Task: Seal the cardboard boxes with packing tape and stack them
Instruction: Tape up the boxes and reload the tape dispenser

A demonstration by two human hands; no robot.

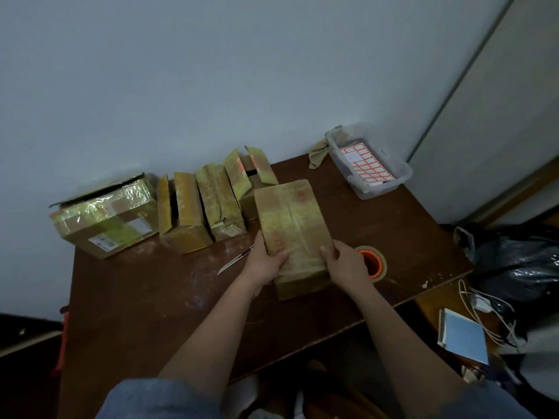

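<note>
A closed cardboard box with old tape on its top stands in the middle of the brown table. My left hand grips its near left corner, and my right hand grips its near right corner. A roll of packing tape with an orange core lies flat just right of my right hand. Along the wall stand more boxes: a large taped one at the left, two narrow ones, and one with open flaps behind the held box.
A cutter knife lies left of my left hand. A clear plastic bin with label sheets sits at the table's far right corner, a crumpled cloth beside it. Right of the table are a dark bag, cables and a blue notebook.
</note>
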